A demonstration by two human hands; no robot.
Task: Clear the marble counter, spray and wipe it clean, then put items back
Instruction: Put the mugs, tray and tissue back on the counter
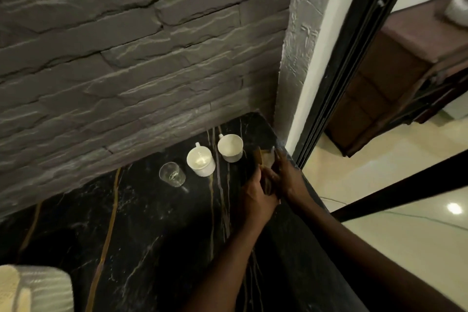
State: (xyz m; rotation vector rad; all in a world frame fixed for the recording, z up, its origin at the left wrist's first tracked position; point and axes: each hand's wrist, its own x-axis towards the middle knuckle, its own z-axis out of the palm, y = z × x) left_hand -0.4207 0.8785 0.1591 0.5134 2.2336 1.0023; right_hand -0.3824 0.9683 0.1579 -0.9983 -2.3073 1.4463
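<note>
At the right edge of the black marble tabletop point(141, 230) we see both hands close together around a brownish object point(264, 158). It is too blurred for us to name; it looks like a wooden or amber piece with something clear at its top. The left hand point(255, 195) sits on its near left side with fingers curled toward it. The right hand point(285, 177) is against its right side, fingers reaching forward along it. Both appear to hold it, though the exact grip is smeared.

Left of the hands, a white cup point(230, 147) stands upright on the tabletop, handle toward the wall. Just beside it, further left, a second white cup point(200, 161) stands the same way. Left again, a clear drinking glass point(172, 174) stands upright, a bit apart from the second cup. All three form a diagonal row near the grey stone wall point(126, 58).

A pale, ribbed object point(33, 289) shows in the bottom left corner, blurred. To the right, a black door frame point(339, 78) and a glossy cream floor point(379, 185).
</note>
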